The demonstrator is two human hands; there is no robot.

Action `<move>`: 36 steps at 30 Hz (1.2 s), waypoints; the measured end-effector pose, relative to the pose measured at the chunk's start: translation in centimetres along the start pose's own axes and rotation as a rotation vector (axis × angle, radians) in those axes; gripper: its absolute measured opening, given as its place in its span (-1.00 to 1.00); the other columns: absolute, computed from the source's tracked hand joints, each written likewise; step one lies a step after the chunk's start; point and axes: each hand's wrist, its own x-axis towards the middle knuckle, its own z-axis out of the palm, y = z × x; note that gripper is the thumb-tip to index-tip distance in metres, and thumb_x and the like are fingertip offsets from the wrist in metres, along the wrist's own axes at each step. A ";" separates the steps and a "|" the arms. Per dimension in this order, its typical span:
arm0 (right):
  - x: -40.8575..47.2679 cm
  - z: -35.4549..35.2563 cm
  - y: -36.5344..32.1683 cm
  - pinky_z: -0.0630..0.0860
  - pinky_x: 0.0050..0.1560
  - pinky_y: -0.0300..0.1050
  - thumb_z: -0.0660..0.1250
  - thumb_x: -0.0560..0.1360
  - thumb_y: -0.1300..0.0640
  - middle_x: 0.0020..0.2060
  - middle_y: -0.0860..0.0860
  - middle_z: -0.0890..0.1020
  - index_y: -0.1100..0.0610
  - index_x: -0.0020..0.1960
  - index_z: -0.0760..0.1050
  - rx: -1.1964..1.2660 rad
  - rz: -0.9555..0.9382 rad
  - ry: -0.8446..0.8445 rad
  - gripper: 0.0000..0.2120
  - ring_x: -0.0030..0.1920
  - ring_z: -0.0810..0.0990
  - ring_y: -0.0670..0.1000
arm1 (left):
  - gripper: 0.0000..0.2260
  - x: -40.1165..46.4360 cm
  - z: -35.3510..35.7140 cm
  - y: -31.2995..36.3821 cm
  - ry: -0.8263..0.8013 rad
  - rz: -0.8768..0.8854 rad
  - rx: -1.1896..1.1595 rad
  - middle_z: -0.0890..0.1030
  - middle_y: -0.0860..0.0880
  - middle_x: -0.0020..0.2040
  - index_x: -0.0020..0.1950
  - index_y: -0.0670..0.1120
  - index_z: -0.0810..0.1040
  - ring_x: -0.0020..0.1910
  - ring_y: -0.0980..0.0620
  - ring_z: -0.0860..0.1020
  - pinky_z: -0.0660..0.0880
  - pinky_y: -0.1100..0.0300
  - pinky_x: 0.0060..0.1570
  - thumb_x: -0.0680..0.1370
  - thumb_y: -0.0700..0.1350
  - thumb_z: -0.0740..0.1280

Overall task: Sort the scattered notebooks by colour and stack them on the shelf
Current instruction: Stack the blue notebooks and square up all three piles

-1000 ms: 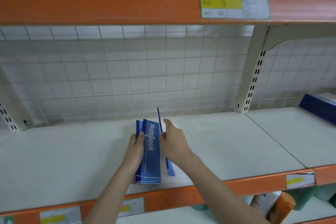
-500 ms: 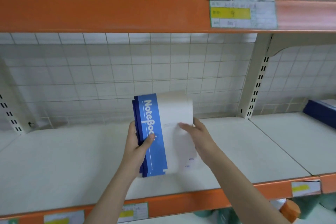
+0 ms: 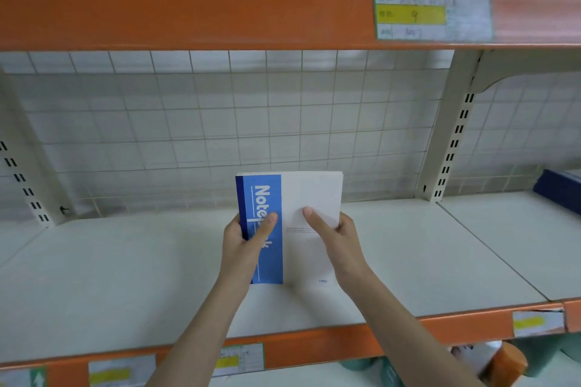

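1. Notebooks [image 3: 309,198]: a small stack held upright above the white shelf [image 3: 125,276], front cover facing the camera. The cover has a blue band down its left side with white "Note…" lettering and a plain white panel on the right. Layered edges show at the top, so more than one book, though I cannot tell the count.
2. Left hand [image 3: 243,245]: grips the stack's left edge, thumb laid across the blue band over the lettering, the other fingers curled behind — out of sight.
3. Right hand [image 3: 338,240]: holds the stack's right edge, thumb pressed on the white panel, the other fingers wrapped round the back.
4. The stack's lower edge sits low over the shelf board; whether it touches cannot be told.
5. Dark blue notebooks [image 3: 558,195]: lying on the neighbouring shelf bay at far right, well apart from the held stack.
6. Surroundings: a wire grid back panel [image 3: 220,135] behind the shelf; an orange upper shelf edge [image 3: 188,14] carrying a yellow-and-white price label [image 3: 430,16]; more labels on the orange lower edge [image 3: 314,345].
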 end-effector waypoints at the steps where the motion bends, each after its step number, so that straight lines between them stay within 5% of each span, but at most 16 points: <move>1: -0.1 0.0 0.3 0.52 -0.24 -0.32 0.37 0.49 0.09 -0.15 -0.04 0.72 0.12 0.01 0.62 -0.014 0.014 0.005 -0.85 -0.14 0.68 -0.09 | -0.93 -0.2 -0.1 -0.3 -0.004 -0.018 0.017 0.68 0.08 -0.23 -0.09 -0.01 0.56 -0.19 0.06 0.65 0.57 0.08 -0.14 0.47 -0.14 0.41; 8: -0.4 -0.7 3.4 0.35 -0.46 -0.48 0.28 0.56 0.10 -0.56 -0.29 0.53 0.05 -0.04 0.55 -0.279 0.050 -0.031 -0.93 -0.48 0.49 -0.32 | -0.80 -0.8 -1.1 -1.9 -0.094 -0.110 0.086 0.68 0.14 -0.15 0.00 0.05 0.53 -0.14 0.18 0.64 0.55 0.32 -0.17 0.48 -0.21 0.41; 12: -0.1 -1.1 3.8 0.41 -0.48 -0.31 0.30 0.54 0.04 -0.46 -0.19 0.55 -0.08 -0.08 0.57 -0.381 0.038 -0.014 -0.92 -0.44 0.45 -0.21 | -0.75 -0.8 -0.8 -1.7 -0.077 -0.061 0.108 0.65 0.12 -0.06 0.03 0.06 0.50 -0.13 0.21 0.63 0.56 0.35 -0.17 0.48 -0.26 0.40; 14: -0.1 -1.3 3.5 0.42 -0.42 -0.40 0.30 0.54 0.07 -0.39 -0.26 0.60 -0.13 -0.06 0.54 -0.422 -0.048 -0.035 -0.89 -0.37 0.53 -0.25 | -0.77 -0.9 -0.7 -1.6 -0.052 -0.075 0.078 0.66 0.08 -0.05 0.03 0.05 0.51 -0.08 0.11 0.64 0.58 0.23 -0.12 0.48 -0.24 0.39; 17: -0.3 -1.9 2.2 0.49 -0.25 -0.37 0.25 0.57 0.11 -0.17 -0.25 0.65 -0.02 0.08 0.48 -0.449 -0.160 0.005 -0.89 -0.16 0.61 -0.27 | -0.81 -0.8 -0.2 -0.9 -0.063 -0.159 -0.013 0.69 0.05 -0.04 0.06 0.02 0.53 -0.08 0.03 0.66 0.58 0.06 -0.09 0.50 -0.20 0.38; 20: -0.6 -3.1 1.0 0.55 -0.17 -0.07 0.14 0.62 0.06 -0.14 -0.01 0.66 0.14 0.10 0.42 -0.514 -0.232 0.079 -0.82 -0.16 0.63 -0.04 | -0.85 -0.1 1.5 0.2 -0.165 -0.251 -0.034 0.70 0.04 -0.09 0.06 -0.02 0.56 -0.17 0.08 0.67 0.55 0.18 -0.22 0.50 -0.17 0.38; 23: -0.7 -5.7 0.5 0.52 -0.10 0.00 0.12 0.62 0.05 -0.11 0.13 0.64 0.28 0.08 0.40 -0.482 -0.149 0.177 -0.72 -0.11 0.61 0.09 | -0.86 0.6 4.3 0.3 -0.251 -0.267 0.059 0.70 0.04 -0.08 0.07 -0.04 0.55 -0.16 0.09 0.67 0.54 0.28 -0.28 0.52 -0.13 0.38; 28: -1.1 -12.0 -0.5 0.32 -0.32 -0.18 0.11 0.62 0.01 -0.21 0.08 0.39 0.25 -0.09 0.32 -0.384 0.138 0.327 -0.70 -0.23 0.37 0.00 | -0.79 0.7 10.6 -0.8 -0.322 -0.230 0.266 0.56 -0.05 -0.03 0.09 -0.18 0.39 -0.13 -0.02 0.54 0.48 0.09 -0.12 0.62 -0.04 0.19; 33: -2.4 -19.0 -1.9 0.39 -0.22 -0.14 0.09 0.63 0.03 -0.08 0.10 0.50 0.30 0.14 0.42 -0.347 0.292 0.493 -0.67 -0.09 0.48 0.06 | -0.76 -0.2 18.1 -2.8 -0.446 -0.354 0.275 0.58 -0.20 0.08 0.13 -0.23 0.37 0.03 -0.19 0.59 0.51 -0.07 0.06 0.65 -0.05 0.14; 36: -3.9 -23.2 -3.7 0.40 -0.24 -0.15 0.07 0.62 0.08 0.01 0.09 0.54 0.18 0.18 0.43 -0.307 0.324 0.571 -0.73 -0.03 0.51 0.07 | -0.83 -1.5 23.1 -3.4 -0.531 -0.412 0.234 0.59 -0.14 0.01 0.10 -0.17 0.39 -0.09 -0.11 0.59 0.52 0.05 -0.12 0.65 -0.07 0.13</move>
